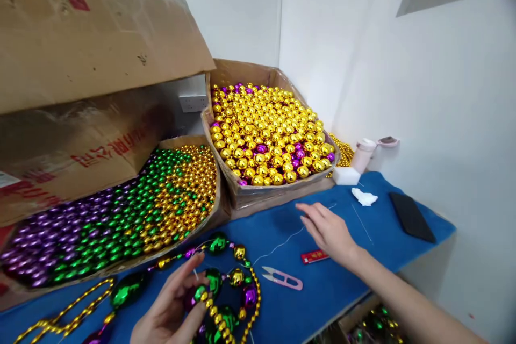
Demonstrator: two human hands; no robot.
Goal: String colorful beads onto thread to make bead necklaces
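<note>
My left hand is closed, thumb against fingers, on the end of a bead necklace with small gold beads and larger green, purple and gold ones. A short white end of thread sticks up between its fingers. My right hand is over the blue cloth, fingers stretched forward; its thumb is hidden. A white thread runs from the beads toward those fingertips and shows again beyond them. Below the right hand lies a red packet, partly covered. Pink thread snips rest between the hands.
A box of large gold and purple beads stands behind, beside a carton of purple, green and gold beads with raised flaps. At right are a black flat object, crumpled white tissue, a white block and a pink cup.
</note>
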